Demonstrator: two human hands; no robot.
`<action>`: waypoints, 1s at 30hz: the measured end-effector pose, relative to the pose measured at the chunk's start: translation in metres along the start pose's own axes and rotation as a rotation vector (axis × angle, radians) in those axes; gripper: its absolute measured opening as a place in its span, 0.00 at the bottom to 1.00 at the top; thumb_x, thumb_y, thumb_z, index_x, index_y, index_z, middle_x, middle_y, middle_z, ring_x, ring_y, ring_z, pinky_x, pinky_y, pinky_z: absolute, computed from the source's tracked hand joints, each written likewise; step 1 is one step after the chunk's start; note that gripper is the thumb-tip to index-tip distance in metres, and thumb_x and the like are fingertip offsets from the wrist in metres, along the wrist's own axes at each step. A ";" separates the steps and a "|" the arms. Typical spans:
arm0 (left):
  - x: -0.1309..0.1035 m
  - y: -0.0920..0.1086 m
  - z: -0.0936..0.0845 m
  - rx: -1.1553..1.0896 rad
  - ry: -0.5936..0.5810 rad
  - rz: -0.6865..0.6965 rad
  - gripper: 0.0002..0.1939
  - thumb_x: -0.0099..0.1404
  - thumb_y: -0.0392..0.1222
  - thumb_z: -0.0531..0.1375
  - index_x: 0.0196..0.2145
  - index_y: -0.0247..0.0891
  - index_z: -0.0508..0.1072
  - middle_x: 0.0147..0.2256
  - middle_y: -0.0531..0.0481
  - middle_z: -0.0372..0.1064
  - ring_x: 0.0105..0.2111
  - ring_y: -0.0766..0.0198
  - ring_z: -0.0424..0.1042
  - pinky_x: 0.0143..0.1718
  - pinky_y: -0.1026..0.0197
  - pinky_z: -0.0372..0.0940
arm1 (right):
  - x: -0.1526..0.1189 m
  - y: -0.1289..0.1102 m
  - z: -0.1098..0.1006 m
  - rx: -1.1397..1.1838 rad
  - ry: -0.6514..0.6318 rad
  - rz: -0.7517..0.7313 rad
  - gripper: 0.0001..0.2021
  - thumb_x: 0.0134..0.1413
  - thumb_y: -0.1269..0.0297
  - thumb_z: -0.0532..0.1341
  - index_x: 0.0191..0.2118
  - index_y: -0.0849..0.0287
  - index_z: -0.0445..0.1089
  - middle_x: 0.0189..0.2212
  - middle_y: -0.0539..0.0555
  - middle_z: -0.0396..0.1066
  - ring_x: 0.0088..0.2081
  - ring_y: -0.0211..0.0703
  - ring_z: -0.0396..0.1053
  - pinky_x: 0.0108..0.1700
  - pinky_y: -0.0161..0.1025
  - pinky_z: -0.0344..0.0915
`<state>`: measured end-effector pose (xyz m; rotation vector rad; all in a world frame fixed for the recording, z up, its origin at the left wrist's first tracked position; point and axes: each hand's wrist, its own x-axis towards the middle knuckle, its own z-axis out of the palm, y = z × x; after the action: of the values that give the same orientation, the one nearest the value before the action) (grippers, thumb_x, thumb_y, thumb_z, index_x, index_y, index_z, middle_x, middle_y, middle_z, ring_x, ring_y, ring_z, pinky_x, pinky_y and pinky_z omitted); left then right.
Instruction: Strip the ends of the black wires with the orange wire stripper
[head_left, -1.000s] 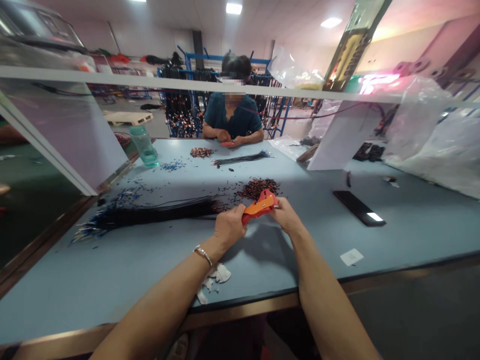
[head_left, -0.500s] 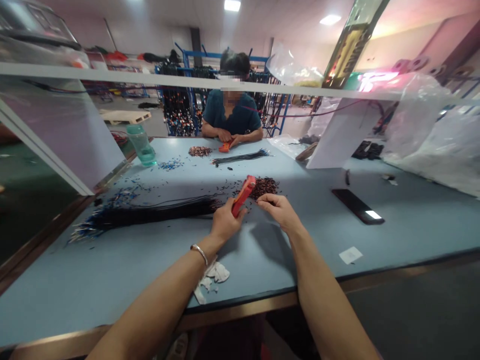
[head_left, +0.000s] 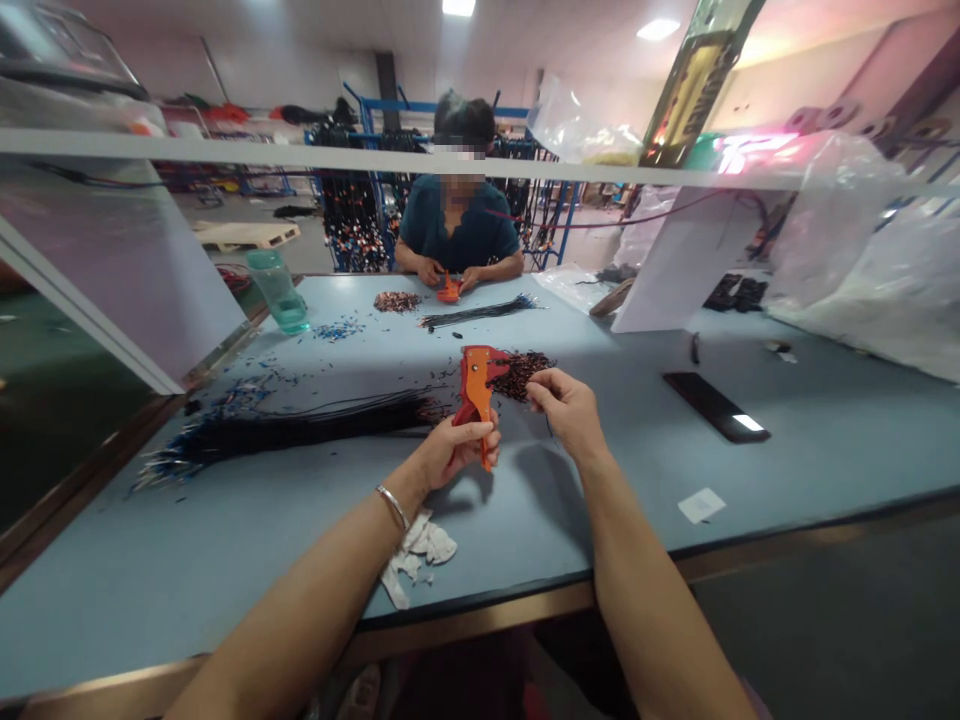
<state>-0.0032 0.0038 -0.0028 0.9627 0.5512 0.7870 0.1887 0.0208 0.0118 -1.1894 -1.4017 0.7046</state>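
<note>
My left hand (head_left: 466,442) is wrapped round the handles of an orange and red wire stripper (head_left: 475,375), held upright above the table with its head at the top. Fingertips pinched, my right hand (head_left: 564,405) is just right of the tool, over the edge of a pile of short dark wire pieces (head_left: 521,378) with coppery ends. A thin dark strand shows below its fingers; it looks like a short wire, mostly hidden by the hand. Left of the stripper lies a long bundle of black wires (head_left: 300,425) with blue and bare ends at its far left.
Opposite sits a co-worker (head_left: 459,235) with another orange tool (head_left: 448,288), beside a smaller wire bundle (head_left: 480,312). A green bottle (head_left: 281,295) stands at back left. A phone (head_left: 712,405) and paper square (head_left: 701,505) lie right; crumpled tissue (head_left: 420,550) lies near the front edge.
The wire stripper has turned from a rightward tilt to upright, its flat orange side now showing. My right hand has shifted slightly right and up, away from the tool.
</note>
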 end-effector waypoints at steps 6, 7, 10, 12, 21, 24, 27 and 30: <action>-0.002 -0.001 -0.001 0.018 -0.097 -0.102 0.19 0.52 0.42 0.66 0.39 0.33 0.68 0.28 0.51 0.68 0.26 0.65 0.69 0.34 0.58 0.65 | -0.003 -0.010 -0.001 -0.091 0.122 -0.116 0.08 0.50 0.59 0.60 0.31 0.58 0.72 0.22 0.48 0.66 0.24 0.37 0.63 0.29 0.33 0.62; -0.002 -0.002 -0.001 0.030 -0.101 -0.108 0.19 0.52 0.42 0.66 0.39 0.33 0.68 0.28 0.50 0.68 0.26 0.65 0.69 0.34 0.57 0.65 | -0.003 -0.011 -0.002 -0.121 0.129 -0.148 0.08 0.51 0.60 0.59 0.30 0.58 0.72 0.23 0.48 0.67 0.25 0.37 0.63 0.31 0.33 0.62; -0.002 -0.002 0.000 0.047 -0.113 -0.104 0.19 0.52 0.41 0.66 0.40 0.33 0.68 0.28 0.50 0.68 0.27 0.65 0.69 0.34 0.57 0.66 | -0.003 -0.012 -0.004 -0.201 0.138 -0.227 0.07 0.53 0.62 0.58 0.30 0.58 0.72 0.24 0.49 0.69 0.27 0.38 0.64 0.33 0.34 0.62; -0.002 -0.002 0.000 0.048 -0.112 -0.105 0.19 0.52 0.41 0.66 0.40 0.33 0.68 0.28 0.50 0.68 0.27 0.65 0.70 0.34 0.58 0.66 | -0.003 -0.011 -0.004 -0.255 0.145 -0.279 0.07 0.54 0.64 0.57 0.31 0.58 0.72 0.25 0.50 0.70 0.27 0.38 0.65 0.34 0.34 0.62; -0.003 -0.001 0.001 0.018 -0.106 -0.109 0.19 0.52 0.43 0.67 0.39 0.33 0.68 0.28 0.50 0.68 0.27 0.65 0.69 0.34 0.57 0.65 | -0.006 -0.008 -0.001 -0.542 0.234 -0.458 0.11 0.61 0.63 0.54 0.36 0.55 0.75 0.32 0.52 0.74 0.32 0.38 0.70 0.36 0.32 0.62; -0.003 -0.001 0.000 0.015 -0.116 -0.111 0.18 0.52 0.43 0.66 0.39 0.33 0.68 0.28 0.50 0.68 0.27 0.64 0.70 0.34 0.57 0.65 | -0.006 -0.006 -0.001 -0.598 0.236 -0.494 0.13 0.63 0.62 0.53 0.37 0.55 0.75 0.32 0.52 0.73 0.32 0.37 0.70 0.35 0.31 0.61; -0.002 -0.001 -0.001 0.012 -0.112 -0.111 0.18 0.52 0.43 0.66 0.39 0.33 0.68 0.28 0.49 0.68 0.27 0.64 0.70 0.34 0.57 0.65 | -0.006 -0.005 -0.001 -0.640 0.234 -0.512 0.14 0.64 0.62 0.52 0.38 0.54 0.75 0.32 0.52 0.72 0.32 0.36 0.69 0.34 0.30 0.60; -0.002 -0.001 -0.001 0.013 -0.111 -0.110 0.18 0.52 0.43 0.66 0.39 0.33 0.68 0.28 0.49 0.68 0.27 0.64 0.70 0.34 0.57 0.66 | -0.006 -0.006 -0.001 -0.673 0.233 -0.523 0.14 0.64 0.62 0.51 0.37 0.54 0.75 0.31 0.51 0.72 0.31 0.35 0.68 0.32 0.30 0.59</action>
<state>-0.0050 0.0024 -0.0046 0.9734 0.5085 0.6284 0.1872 0.0130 0.0150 -1.2667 -1.7042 -0.2941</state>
